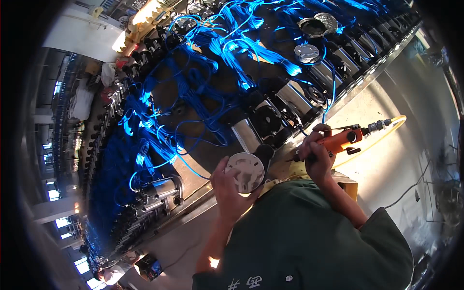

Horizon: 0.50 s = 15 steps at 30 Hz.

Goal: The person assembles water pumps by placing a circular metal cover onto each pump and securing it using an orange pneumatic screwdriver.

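My left hand [226, 187] grips a pale round cover [246, 168] by its edge, its slotted, moulded face turned up. The cover is next to the front edge of the bench, close to my body. My right hand [316, 157] is wrapped around an orange air-powered screwdriver [342, 140]. A yellowish hose [386, 130] joins the tool at a metal fitting, and the thin tip points left toward the cover, apart from it. Just beyond the cover lies a shiny metal cylinder [246, 133] with a black end, like a pump or motor body.
Bundles of blue cable [232, 48] spread over the bench among rows of metal cylinders [292, 99]. Round metal parts [307, 53] rest on some cylinders at the back right. One cylinder with a handle [162, 191] lies at the left edge. A person [112, 275] is at the far lower left.
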### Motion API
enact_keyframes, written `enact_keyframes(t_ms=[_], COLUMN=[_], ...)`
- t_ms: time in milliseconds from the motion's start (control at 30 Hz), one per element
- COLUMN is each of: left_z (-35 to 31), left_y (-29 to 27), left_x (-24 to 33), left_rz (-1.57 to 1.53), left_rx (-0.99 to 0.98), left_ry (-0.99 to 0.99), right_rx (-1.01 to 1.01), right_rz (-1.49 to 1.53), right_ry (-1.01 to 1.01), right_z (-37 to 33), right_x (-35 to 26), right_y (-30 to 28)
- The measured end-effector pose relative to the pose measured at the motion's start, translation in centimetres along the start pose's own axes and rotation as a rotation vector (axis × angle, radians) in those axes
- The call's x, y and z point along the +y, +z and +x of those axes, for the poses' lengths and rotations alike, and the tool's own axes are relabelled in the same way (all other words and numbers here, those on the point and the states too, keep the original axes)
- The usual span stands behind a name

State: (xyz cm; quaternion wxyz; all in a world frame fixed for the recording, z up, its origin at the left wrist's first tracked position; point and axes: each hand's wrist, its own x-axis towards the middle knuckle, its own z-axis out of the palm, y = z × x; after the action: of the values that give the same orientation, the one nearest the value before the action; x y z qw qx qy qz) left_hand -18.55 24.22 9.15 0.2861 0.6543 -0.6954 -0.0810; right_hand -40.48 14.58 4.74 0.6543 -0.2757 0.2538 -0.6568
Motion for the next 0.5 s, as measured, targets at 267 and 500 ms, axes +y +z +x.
enact_keyframes(t_ms=[267, 500], left_z=[-0.5, 1.1], left_y=[1.5, -0.1], left_x=[-0.4, -0.9], left_rz=[0.023, -0.035], left_rx=[-0.062, -0.245], left_ry=[0.026, 0.023], right_rx=[0.095, 0.199], right_rz=[-0.069, -0.089], right_ry=[0.002, 0.071], right_z=[-1.5, -1.5], right_x=[-0.8, -1.8], right_y=[-0.7, -1.4])
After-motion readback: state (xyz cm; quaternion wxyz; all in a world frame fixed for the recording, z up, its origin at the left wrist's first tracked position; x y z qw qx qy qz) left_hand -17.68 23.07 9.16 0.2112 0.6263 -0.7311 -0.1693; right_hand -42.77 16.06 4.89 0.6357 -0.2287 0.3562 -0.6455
